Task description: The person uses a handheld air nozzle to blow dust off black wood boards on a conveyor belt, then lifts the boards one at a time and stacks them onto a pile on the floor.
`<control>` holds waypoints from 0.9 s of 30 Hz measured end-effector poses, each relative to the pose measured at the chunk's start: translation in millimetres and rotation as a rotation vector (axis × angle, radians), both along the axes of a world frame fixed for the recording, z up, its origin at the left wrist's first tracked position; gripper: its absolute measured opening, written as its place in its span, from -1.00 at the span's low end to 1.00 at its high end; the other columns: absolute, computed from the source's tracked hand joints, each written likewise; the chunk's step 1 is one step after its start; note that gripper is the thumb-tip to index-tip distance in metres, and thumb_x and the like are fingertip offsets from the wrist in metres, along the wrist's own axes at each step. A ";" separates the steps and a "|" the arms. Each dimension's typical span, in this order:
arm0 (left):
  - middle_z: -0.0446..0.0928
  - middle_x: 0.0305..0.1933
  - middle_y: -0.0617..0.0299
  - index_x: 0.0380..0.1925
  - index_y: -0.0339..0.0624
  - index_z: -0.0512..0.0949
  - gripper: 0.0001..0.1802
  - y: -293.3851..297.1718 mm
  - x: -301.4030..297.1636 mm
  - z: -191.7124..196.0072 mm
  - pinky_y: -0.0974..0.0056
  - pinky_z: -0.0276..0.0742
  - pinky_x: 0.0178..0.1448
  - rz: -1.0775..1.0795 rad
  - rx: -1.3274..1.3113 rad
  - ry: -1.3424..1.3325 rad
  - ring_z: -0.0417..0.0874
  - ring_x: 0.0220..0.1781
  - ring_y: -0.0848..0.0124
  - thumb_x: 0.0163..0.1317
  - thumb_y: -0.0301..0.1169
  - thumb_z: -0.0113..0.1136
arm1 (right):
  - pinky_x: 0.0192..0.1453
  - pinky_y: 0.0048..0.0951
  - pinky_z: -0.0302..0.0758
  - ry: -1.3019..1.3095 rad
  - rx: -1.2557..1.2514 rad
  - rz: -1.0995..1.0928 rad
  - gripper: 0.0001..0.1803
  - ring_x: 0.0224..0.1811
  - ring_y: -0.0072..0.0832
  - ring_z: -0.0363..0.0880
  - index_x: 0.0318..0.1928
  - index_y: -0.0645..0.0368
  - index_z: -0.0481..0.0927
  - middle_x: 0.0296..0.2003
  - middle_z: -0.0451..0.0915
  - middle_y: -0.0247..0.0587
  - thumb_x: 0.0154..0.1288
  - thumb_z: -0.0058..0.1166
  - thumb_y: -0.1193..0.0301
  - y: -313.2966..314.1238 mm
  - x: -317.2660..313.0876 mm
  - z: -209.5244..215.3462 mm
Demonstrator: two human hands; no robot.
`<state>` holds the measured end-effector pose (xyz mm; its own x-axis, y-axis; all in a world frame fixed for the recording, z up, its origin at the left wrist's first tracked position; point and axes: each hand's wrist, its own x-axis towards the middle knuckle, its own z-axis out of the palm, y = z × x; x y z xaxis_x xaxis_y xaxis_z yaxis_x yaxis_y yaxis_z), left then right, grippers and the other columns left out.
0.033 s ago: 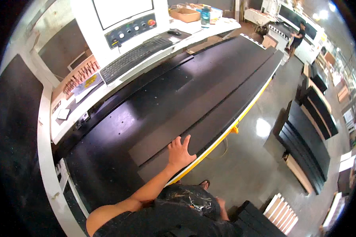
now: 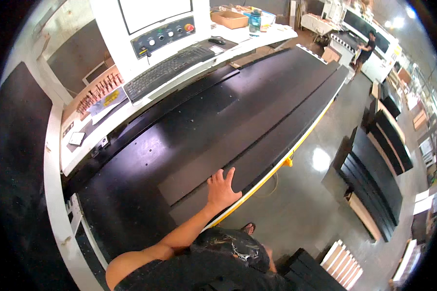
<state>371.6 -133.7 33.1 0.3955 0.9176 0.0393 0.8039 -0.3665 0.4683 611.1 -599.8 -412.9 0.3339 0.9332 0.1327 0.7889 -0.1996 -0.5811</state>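
My left hand [image 2: 222, 192] lies with spread fingers across the near end of a long, narrow dark board [image 2: 277, 143]. Its fingertips reach the seam beside a wider dark board [image 2: 238, 140], and the thumb points toward the yellow-edged side of the machine bed. Both boards lie lengthwise, side by side, on the black machine bed [image 2: 126, 182]. Beside my dark shorts a small patch of skin shows, possibly part of my right hand; its fingers cannot be made out.
Beyond the bed stand a control panel [image 2: 162, 36], a keyboard [image 2: 172, 70] and a rack of tool bits [image 2: 99, 92]. Stacked dark boards [image 2: 371, 179] lie on the floor to the right, near a slatted wooden piece [image 2: 342, 264]. Far off, a person [image 2: 365, 52] stands at another machine.
The view has shifted very slightly. My left hand stays in the same place on the narrow board, and the boards have not visibly moved.
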 end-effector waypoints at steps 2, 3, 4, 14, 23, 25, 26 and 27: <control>0.29 0.45 -0.15 0.58 0.06 0.29 0.14 2.5 -15.3 3.0 -0.28 0.18 0.56 -0.012 0.026 -0.005 0.32 0.50 -0.14 0.01 0.09 0.60 | -0.44 -0.20 0.50 0.310 -0.344 -0.122 -0.67 -0.53 -0.34 0.61 -0.11 0.11 0.81 -0.50 0.65 -0.14 0.52 0.30 0.09 17.1 -29.1 38.5; 0.28 0.47 -0.14 0.59 0.03 0.29 0.14 7.0 -18.0 2.8 -0.27 0.18 0.55 -0.014 0.027 -0.002 0.31 0.52 -0.13 0.03 0.11 0.60 | -0.43 -0.21 0.50 0.376 -0.452 -0.159 -0.66 -0.52 -0.36 0.60 -0.10 0.12 0.81 -0.49 0.66 -0.14 0.53 0.30 0.09 21.2 -34.7 55.3; 0.29 0.49 -0.14 0.58 0.02 0.30 0.11 9.9 -31.4 -1.1 -0.26 0.19 0.55 -0.002 0.018 -0.022 0.32 0.53 -0.12 0.06 0.12 0.59 | -0.43 -0.23 0.50 0.404 -0.527 -0.164 -0.66 -0.52 -0.38 0.60 -0.08 0.13 0.82 -0.48 0.67 -0.15 0.53 0.29 0.09 26.6 -39.2 71.9; 0.34 0.49 -0.16 0.42 -0.09 0.50 -0.14 28.7 -45.2 -16.4 -0.25 0.19 0.54 -0.016 0.051 -0.282 0.35 0.53 -0.10 0.19 0.07 0.52 | -0.19 -0.41 0.64 0.857 -0.615 -0.573 -0.49 -0.34 -0.53 0.69 -0.05 0.30 0.84 -0.31 0.80 -0.18 0.42 0.41 0.02 60.6 -85.5 145.7; 0.41 0.45 -0.17 0.32 -0.14 0.58 -0.22 29.8 -42.0 -16.9 -0.24 0.25 0.50 -0.034 0.103 -0.334 0.41 0.48 -0.11 0.18 0.03 0.53 | -0.24 -0.34 0.64 0.842 -0.668 -0.634 -0.52 -0.27 -0.43 0.80 0.03 0.29 0.80 -0.23 0.82 -0.17 0.46 0.33 0.08 105.7 -96.7 173.6; 0.41 0.44 -0.18 0.32 -0.14 0.58 -0.22 31.5 -47.6 -17.6 -0.25 0.27 0.48 -0.045 0.107 -0.336 0.42 0.48 -0.10 0.17 0.02 0.52 | -0.23 -0.35 0.65 0.835 -0.710 -0.645 -0.49 -0.24 -0.42 0.81 0.12 0.30 0.75 -0.17 0.82 -0.17 0.49 0.30 0.07 123.4 -105.0 193.1; 0.42 0.44 -0.18 0.31 -0.14 0.58 -0.23 33.1 -47.5 -16.1 -0.26 0.28 0.46 -0.030 0.104 -0.353 0.43 0.47 -0.09 0.17 0.01 0.52 | -0.23 -0.36 0.66 0.802 -0.767 -0.642 -0.45 -0.22 -0.41 0.81 0.21 0.31 0.71 -0.12 0.82 -0.18 0.51 0.27 0.07 126.4 -106.5 205.3; 0.41 0.45 -0.22 0.31 -0.16 0.59 -0.22 33.3 -48.6 -13.8 -0.28 0.29 0.46 -0.027 0.085 -0.331 0.42 0.48 -0.14 0.15 -0.01 0.54 | -0.25 -0.41 0.65 0.802 -0.731 -0.616 -0.48 -0.21 -0.41 0.82 0.19 0.28 0.72 -0.12 0.82 -0.19 0.51 0.26 0.08 124.2 -104.6 207.3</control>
<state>323.0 -100.4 19.3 0.3722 0.8951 0.2453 0.6030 -0.4342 0.6692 506.5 -475.6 -205.7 0.4881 0.3625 -0.7939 -0.0755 -0.8887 -0.4522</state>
